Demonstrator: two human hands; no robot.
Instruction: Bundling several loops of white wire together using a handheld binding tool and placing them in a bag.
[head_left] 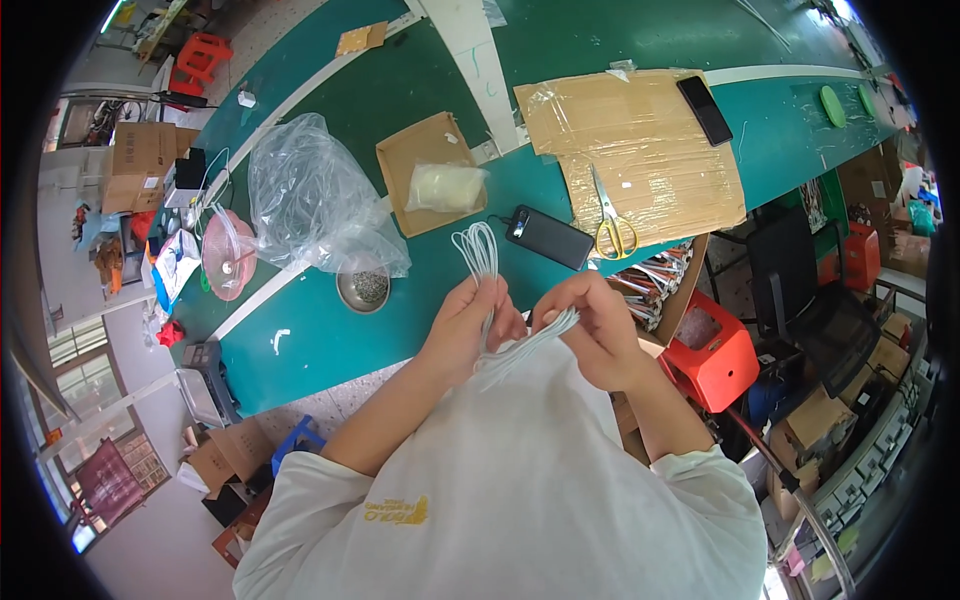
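Looped white cord, bundled like thin cable [474, 243], is held in front of my chest, just over the table's near edge. My left hand [462, 325] is closed round it, with the loops sticking up past the thumb. At its other end, my right hand [597, 328] pinches the gathered strands [530, 347] between thumb and fingers. Just beyond my hands a dark phone-like device [550, 238] lies on the green table [300, 345]. Scissors with yellow handles [611, 228] rest on a flattened cardboard sheet [660, 170] to the right.
A metal bowl [346, 291] of small parts and a clear plastic bag [310, 175] are left of my hands. Behind them sits a cardboard tray [402, 165] with a pale packet [445, 188]. At right are another phone [705, 110], a box of cables [662, 285] and a red stool [715, 365].
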